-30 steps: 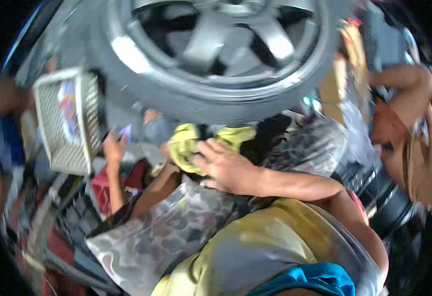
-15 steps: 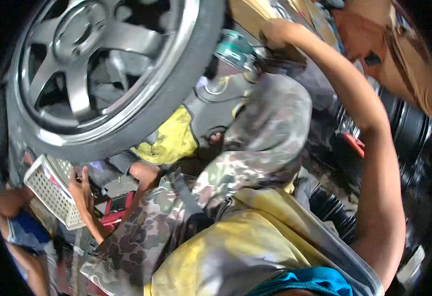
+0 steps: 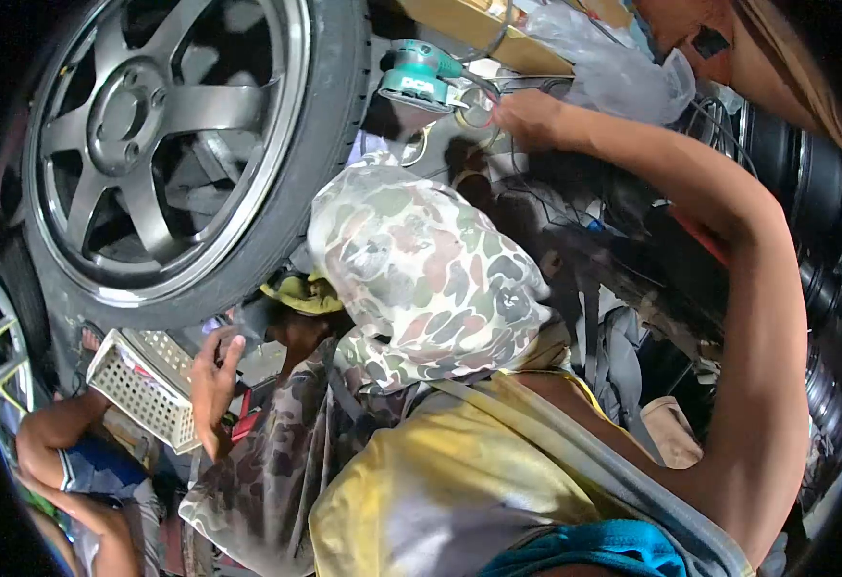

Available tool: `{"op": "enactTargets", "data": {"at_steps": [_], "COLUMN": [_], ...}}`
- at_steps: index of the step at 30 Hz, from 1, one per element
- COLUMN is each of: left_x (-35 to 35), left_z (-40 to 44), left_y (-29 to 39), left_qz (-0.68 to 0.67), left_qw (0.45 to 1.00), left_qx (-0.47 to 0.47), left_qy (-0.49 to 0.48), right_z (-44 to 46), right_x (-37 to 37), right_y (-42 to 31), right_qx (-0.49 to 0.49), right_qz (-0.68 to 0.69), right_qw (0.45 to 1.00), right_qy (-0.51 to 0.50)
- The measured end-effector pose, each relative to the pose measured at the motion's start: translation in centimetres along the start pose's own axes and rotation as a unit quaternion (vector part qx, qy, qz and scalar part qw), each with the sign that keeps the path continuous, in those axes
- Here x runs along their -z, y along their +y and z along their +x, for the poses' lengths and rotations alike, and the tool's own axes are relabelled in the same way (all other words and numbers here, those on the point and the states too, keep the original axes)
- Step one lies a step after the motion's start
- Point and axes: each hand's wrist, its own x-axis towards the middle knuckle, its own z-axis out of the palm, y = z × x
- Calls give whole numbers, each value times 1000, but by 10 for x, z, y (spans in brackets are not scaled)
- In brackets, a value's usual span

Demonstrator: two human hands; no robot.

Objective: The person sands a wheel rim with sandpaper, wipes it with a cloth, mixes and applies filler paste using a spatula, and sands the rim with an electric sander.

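Note:
My right hand (image 3: 529,119) is stretched out at the upper centre, its fingers closed at the dark cable of a green sander (image 3: 419,75). The sander lies to the left of that hand, beside the tyre. At the lower left my left hand (image 3: 213,381) is raised with fingers bent and thumb apart, and nothing shows between them. A large wheel with a grey spoked rim (image 3: 166,111) and black tyre (image 3: 330,106) fills the upper left. A yellow cloth (image 3: 304,294) lies between the tyre and my camouflage-trousered knee (image 3: 421,260).
A white perforated basket (image 3: 147,389) is beyond my left hand. Another person's bent leg (image 3: 65,433) shows at the lower left, near a second wheel (image 3: 0,351). A cardboard box (image 3: 483,34) and clear plastic bag (image 3: 623,77) are at the top; black rims (image 3: 796,173) stand at the right.
My right hand has left the yellow cloth, reached up to the box edge, then come down to the sander's cable. The view has turned, and my knee now covers much of the cloth.

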Motion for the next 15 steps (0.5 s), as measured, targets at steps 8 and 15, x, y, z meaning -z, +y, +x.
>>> {"op": "enactTargets", "data": {"at_steps": [8,15], "left_x": [-5,2], "left_z": [0,-13], "left_y": [1,14], "left_qz": [7,18], "left_qw": [999,1000], "left_qx": [3,9], "left_qy": [31,16], "right_z": [-39,-70], "right_x": [1,-33], "right_y": [51,34], "right_qx": [-209,-180], "right_qz": [-9,-108], "right_qw": [978,965], "right_qy": [-12,157]}}
